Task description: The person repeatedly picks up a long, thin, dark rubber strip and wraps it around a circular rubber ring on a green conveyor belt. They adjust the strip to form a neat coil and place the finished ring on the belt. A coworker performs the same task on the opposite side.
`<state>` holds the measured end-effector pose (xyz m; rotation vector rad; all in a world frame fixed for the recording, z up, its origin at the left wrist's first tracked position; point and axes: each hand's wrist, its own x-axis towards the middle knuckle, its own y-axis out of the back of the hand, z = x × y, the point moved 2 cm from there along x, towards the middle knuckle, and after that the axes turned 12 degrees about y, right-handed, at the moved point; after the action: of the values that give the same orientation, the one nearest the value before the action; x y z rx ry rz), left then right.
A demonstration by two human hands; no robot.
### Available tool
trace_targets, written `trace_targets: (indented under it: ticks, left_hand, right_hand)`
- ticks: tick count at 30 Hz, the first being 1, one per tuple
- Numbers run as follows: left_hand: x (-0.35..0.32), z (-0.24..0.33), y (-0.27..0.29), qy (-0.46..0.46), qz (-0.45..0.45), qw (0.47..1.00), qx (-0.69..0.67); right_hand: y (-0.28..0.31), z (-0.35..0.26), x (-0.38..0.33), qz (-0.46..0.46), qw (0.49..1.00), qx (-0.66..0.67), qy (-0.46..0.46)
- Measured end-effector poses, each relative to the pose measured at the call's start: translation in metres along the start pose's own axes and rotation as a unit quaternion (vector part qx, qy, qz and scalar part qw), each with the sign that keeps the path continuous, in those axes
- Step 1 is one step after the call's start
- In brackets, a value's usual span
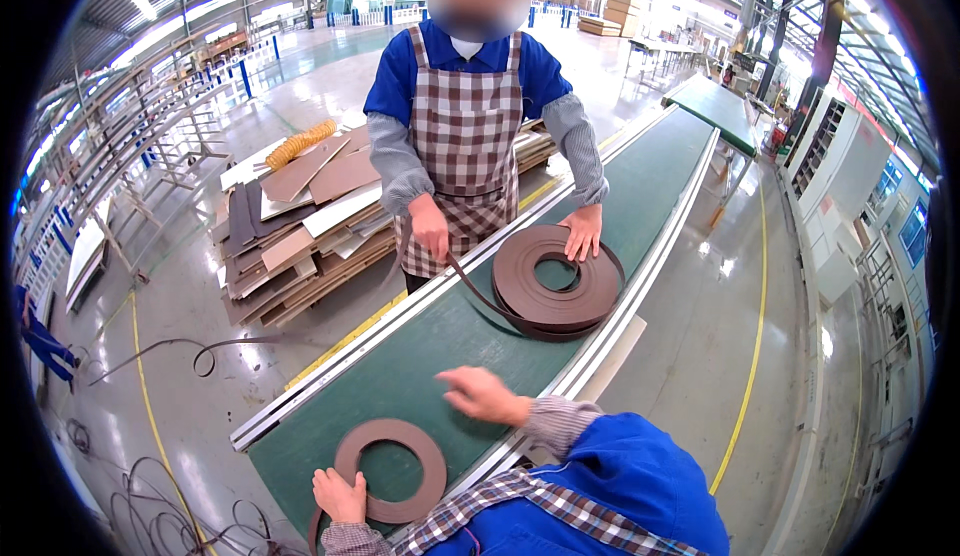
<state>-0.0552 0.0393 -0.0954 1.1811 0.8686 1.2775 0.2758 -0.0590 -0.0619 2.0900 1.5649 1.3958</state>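
My left hand [341,497] grips the left side of a small flat roll of brown edge banding [425,453], which lies on the near end of a green conveyor belt [450,356]. A loose strip hangs down by that wrist. Above the belt, my right hand [484,394] is held out with its fingers apart and nothing in them. Farther up the belt sits a larger roll of brown edge banding [515,276]. A co-worker across from me rests one hand [583,231] on it and pinches its loose strip in the other hand [430,228].
Behind the belt, left of the co-worker, boards [290,246] are piled with a coiled yellow hose [300,143] on top. Loose strips [160,516] tangle on the floor at lower left. White rails edge the belt; metal racks [150,146] stand at far left.
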Motion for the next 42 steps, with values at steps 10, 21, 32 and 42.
trace_targets:
  ticks: [10, 21, 32, 42]
  left_hand:
    - [0.032, -0.024, -0.004, -0.074, -0.034, 0.995, -0.052]
    - [0.147, 0.064, -0.020, -0.384, -0.128, 0.914, 0.022]
    - [0.132, 0.122, -0.021, -0.506, -0.153, 0.848, -0.038]
    - [0.138, 0.052, 0.006, -0.208, -0.187, 0.955, -0.102]
  right_hand:
    - [-0.086, -0.035, 0.064, -0.206, 0.937, 0.002, 0.281]
    - [-0.052, -0.037, 0.042, -0.377, 0.876, 0.002, 0.300]
    - [-0.071, -0.011, 0.047, -0.336, 0.872, 0.034, 0.353]
    - [-0.101, -0.026, 0.039, -0.304, 0.876, -0.070, 0.368]
